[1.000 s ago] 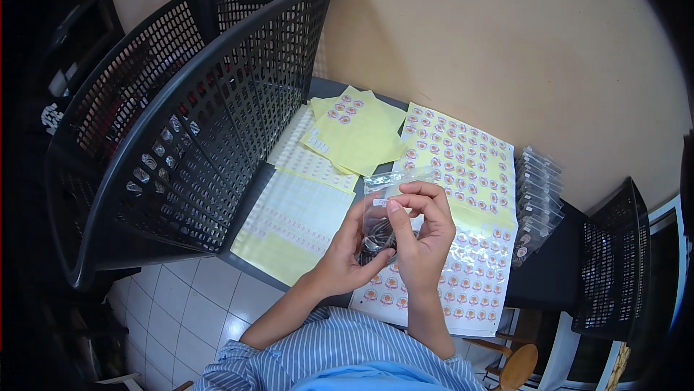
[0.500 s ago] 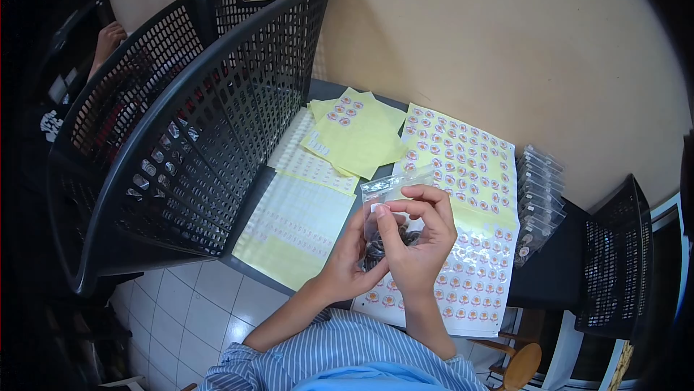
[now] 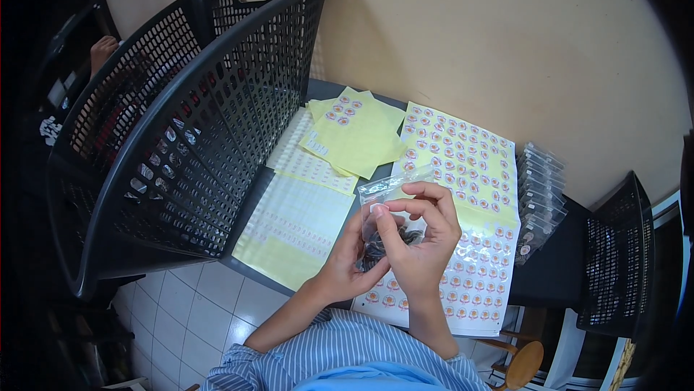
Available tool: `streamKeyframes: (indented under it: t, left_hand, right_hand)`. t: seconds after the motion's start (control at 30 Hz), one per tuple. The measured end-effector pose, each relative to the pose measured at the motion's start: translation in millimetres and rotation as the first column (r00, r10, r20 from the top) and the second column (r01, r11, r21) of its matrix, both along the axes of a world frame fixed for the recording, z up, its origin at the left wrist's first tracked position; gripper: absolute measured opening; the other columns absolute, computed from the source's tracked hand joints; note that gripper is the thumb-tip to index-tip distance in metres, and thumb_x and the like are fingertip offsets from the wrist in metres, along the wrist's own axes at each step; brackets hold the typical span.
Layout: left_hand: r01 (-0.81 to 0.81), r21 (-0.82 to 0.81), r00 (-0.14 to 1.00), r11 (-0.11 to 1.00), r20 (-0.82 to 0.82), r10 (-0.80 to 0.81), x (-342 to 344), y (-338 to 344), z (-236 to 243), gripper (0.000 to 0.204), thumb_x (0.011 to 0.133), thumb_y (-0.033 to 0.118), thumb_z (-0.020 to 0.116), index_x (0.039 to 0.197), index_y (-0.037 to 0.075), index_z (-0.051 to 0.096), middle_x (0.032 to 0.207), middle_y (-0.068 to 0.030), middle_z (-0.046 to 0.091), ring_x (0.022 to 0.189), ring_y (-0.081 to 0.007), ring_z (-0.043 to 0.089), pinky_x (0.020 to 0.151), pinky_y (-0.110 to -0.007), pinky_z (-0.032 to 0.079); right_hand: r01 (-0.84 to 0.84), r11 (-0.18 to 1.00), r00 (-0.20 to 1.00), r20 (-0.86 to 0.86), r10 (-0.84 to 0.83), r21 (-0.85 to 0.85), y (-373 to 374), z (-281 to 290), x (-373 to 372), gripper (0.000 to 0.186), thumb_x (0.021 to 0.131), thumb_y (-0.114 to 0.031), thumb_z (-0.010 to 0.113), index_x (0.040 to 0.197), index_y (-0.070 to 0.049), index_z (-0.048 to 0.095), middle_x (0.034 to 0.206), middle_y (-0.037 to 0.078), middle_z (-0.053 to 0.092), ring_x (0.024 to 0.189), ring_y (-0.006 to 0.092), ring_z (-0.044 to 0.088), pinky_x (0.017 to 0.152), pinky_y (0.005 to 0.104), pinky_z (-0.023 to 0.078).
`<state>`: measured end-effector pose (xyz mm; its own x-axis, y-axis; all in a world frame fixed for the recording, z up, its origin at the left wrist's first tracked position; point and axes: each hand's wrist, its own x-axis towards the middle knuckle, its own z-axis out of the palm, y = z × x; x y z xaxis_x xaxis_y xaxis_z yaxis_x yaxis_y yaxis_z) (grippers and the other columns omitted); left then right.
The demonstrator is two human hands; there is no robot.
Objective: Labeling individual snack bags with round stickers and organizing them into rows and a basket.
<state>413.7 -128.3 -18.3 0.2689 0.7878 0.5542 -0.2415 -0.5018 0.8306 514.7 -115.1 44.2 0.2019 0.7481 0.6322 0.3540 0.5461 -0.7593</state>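
Note:
A clear zip bag (image 3: 394,183) with dark, coiled-looking contents is held up above the sticker sheets. My left hand (image 3: 345,257) is closed around the bag's left side and lower part. At the bag's upper front, my right hand (image 3: 426,243) pinches a small white round sticker (image 3: 379,209) between thumb and finger, against the plastic. Just behind and below the bag lies a large sheet of round orange-and-white stickers (image 3: 470,261). What exactly the dark contents are, I cannot make out.
A tall black plastic basket (image 3: 253,87) stands on the left, with packed bags inside. Yellow backing sheets (image 3: 354,134) and a sheet of small labels (image 3: 296,217) lie on the dark table. Filled clear bags (image 3: 538,188) are lined up at right, before another black basket (image 3: 618,268). Another person's hand (image 3: 103,51) shows far left.
My right hand has shifted very slightly to the right, its fingers still pinching at the bag. The other person's hand at far left has moved a little lower.

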Motion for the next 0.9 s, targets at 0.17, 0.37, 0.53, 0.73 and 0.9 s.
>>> streamKeyframes:
  t: [0.17, 0.37, 0.53, 0.73, 0.9]
  left_hand:
    - [0.032, 0.015, 0.999, 0.999, -0.002, -0.032, -2, 0, 1, 0.079, 0.073, -0.01, 0.053, 0.135, 0.005, 0.007, 0.124, -0.0175, 0.036, 0.113, -0.0247, 0.043, 0.094, -0.037, 0.034]
    - [0.035, 0.022, 0.999, 0.999, -0.018, -0.034, -3, -2, -4, 0.08, 0.074, -0.009, 0.054, 0.136, 0.005, 0.005, 0.122, -0.0172, 0.038, 0.112, -0.0237, 0.043, 0.093, -0.036, 0.035]
    - [0.049, -0.04, 0.999, 0.998, -0.013, -0.049, -5, -5, -8, 0.079, 0.075, -0.009, 0.054, 0.136, 0.005, 0.006, 0.12, -0.0165, 0.04, 0.112, -0.0234, 0.043, 0.092, -0.034, 0.036]
    - [0.077, -0.074, 0.997, 0.994, -0.002, -0.077, -5, -6, -8, 0.077, 0.075, -0.008, 0.054, 0.135, 0.004, 0.007, 0.116, -0.0166, 0.043, 0.111, -0.0239, 0.044, 0.091, -0.034, 0.037]
    - [0.108, -0.065, 0.994, 0.992, -0.025, -0.11, -10, -3, -12, 0.075, 0.075, -0.007, 0.054, 0.135, 0.003, 0.009, 0.116, -0.0176, 0.043, 0.111, -0.0243, 0.045, 0.092, -0.035, 0.036]
  right_hand:
    - [0.026, 0.999, 0.999, 0.042, -0.024, -0.041, 0, 5, 2, 0.015, 0.059, -0.005, 0.072, 0.071, -0.003, 0.064, 0.086, 0.008, 0.054, 0.072, 0.0158, 0.054, 0.06, 0.0258, 0.042]
    - [0.097, 0.995, 0.991, 0.092, -0.094, -0.029, 2, 3, 8, 0.04, 0.057, -0.01, 0.073, 0.092, -0.005, 0.055, 0.09, 0.007, 0.053, 0.076, 0.0167, 0.048, 0.06, 0.028, 0.037]
    - [0.071, 0.994, 0.997, 0.028, -0.069, -0.079, 3, -6, 9, 0.046, 0.057, -0.011, 0.071, 0.099, -0.005, 0.051, 0.093, 0.006, 0.051, 0.077, 0.0168, 0.044, 0.061, 0.0286, 0.034]
    - [0.093, 0.992, 0.995, 0.055, -0.089, -0.085, 1, -6, 6, 0.049, 0.056, -0.012, 0.071, 0.1, -0.003, 0.05, 0.092, 0.008, 0.05, 0.076, 0.0177, 0.044, 0.064, 0.0291, 0.036]
    - [0.053, 0.992, 0.994, 0.097, -0.042, -0.118, 2, -12, 1, 0.061, 0.053, -0.017, 0.075, 0.106, -0.003, 0.049, 0.097, 0.004, 0.05, 0.082, 0.0127, 0.042, 0.069, 0.0275, 0.032]
